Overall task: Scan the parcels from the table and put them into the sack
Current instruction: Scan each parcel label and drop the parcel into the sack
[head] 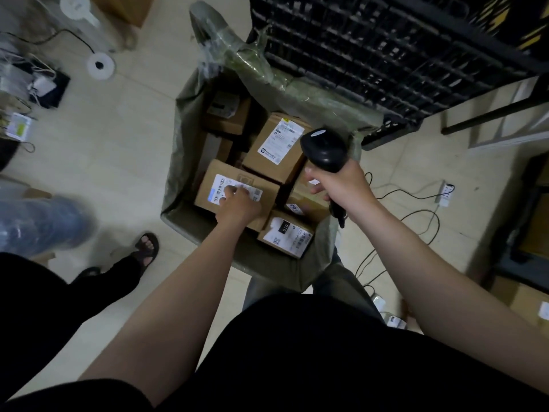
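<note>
Head view, looking straight down. Open grey-green sack (178, 173) stands on the tiled floor (118, 129), mouth wide, packed with cardboard parcels. Left hand (237, 205) reaches into the sack and lies on top of the near-left parcel (269, 200), fingers (233, 190) spread loosely over its white label, thumb at the near edge; resting on it, not clamped round it. Right hand (341, 185) is closed round the grip of a black barcode scanner (325, 150), scanner head up and over the sack's right side. More parcels inside: labelled box (276, 144) just behind the touched one, small box (286, 236) at the near edge with label facing up, another (303, 200) under the right hand, one (225, 114) at the far side in shadow. Black slatted crate (386, 55) touches the sack's far-right rim. Cables (416, 215) and a power strip (444, 193) lie on the floor to the right. Another person's sandalled foot (147, 248) is on the left.
</note>
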